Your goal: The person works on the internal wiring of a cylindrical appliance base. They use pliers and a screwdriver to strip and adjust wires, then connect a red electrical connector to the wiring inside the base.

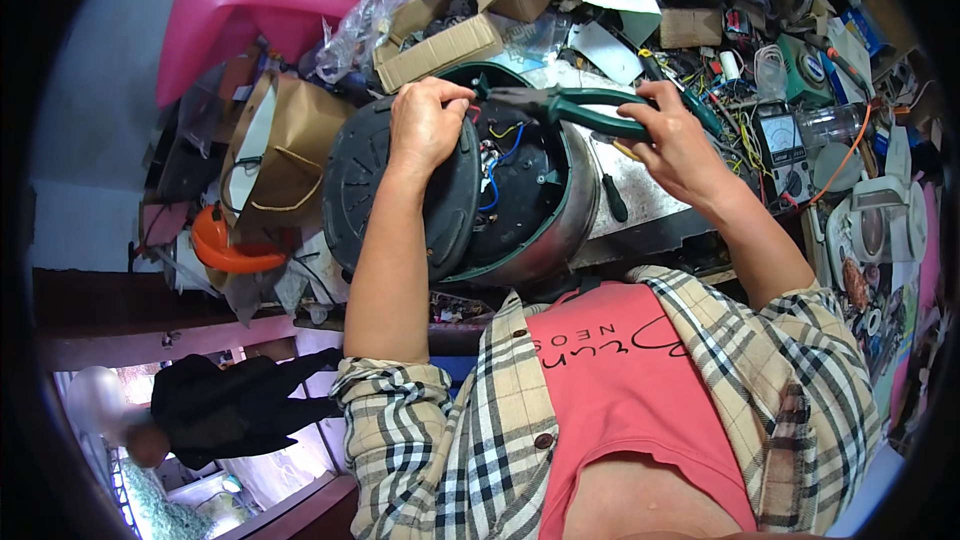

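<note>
While the counter (655, 185) runs beneath both hands, the round appliance (580, 215) stands open between them, toward the body. Black cover (455, 190) tilted under the left hand (425, 125), which curls at its far edge; fingertip grip cannot be told. Right hand (675, 135) grasps green-handled pliers (556, 105), nose toward the left hand. Screwdriver (613, 200) bodyward of the right hand; blue wire (492, 176) between hands. Likely risks: slipping pliers nipping left fingers; a shifting cover straining wire.
</note>
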{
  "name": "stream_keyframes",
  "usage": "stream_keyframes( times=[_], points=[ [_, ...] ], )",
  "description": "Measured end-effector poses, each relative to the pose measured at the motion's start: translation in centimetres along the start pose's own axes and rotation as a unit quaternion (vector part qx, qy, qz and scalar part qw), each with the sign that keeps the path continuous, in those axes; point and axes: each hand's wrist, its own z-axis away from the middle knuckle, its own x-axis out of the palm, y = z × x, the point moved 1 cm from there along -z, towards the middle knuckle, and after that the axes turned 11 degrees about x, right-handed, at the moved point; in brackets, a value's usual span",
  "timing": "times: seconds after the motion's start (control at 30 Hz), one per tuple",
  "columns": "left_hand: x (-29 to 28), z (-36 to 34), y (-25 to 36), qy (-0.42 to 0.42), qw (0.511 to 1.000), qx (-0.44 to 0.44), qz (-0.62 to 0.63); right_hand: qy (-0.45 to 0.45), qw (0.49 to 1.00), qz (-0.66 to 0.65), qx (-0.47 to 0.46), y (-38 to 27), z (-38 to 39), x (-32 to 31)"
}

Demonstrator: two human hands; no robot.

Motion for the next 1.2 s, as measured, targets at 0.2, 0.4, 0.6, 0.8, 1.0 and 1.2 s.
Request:
stream_keyframes(
  times=[0.2,0.4,0.6,0.8,1.0,1.2],
  points=[
    [-0.6,0.4,0.5,-0.003,0.998,0.059,-0.002,0.008,0.985,-0.090,0.145,5.2,4.0,-0.2],
    [0.0,-0.8,2.0,-0.052,0.998,0.028,-0.024,0.029,0.957,-0.078,0.279,12.8,8.2,1.1],
    [0.7,-1.7,2.5,-0.115,0.993,-0.018,-0.021,0.107,0.947,-0.046,0.298,14.8,10.0,0.4],
    [1.7,-2.3,4.1,-0.163,0.975,0.093,-0.120,0.122,0.969,-0.028,0.215,14.4,11.6,0.4],
    [1.6,-1.9,3.7,-0.118,0.980,0.080,-0.135,0.004,0.992,-0.019,0.126,11.9,14.1,1.6],
    [1.4,-1.5,3.5,-0.113,0.990,0.016,-0.087,0.048,0.983,0.029,0.177,12.1,16.6,4.4]
  ],
)
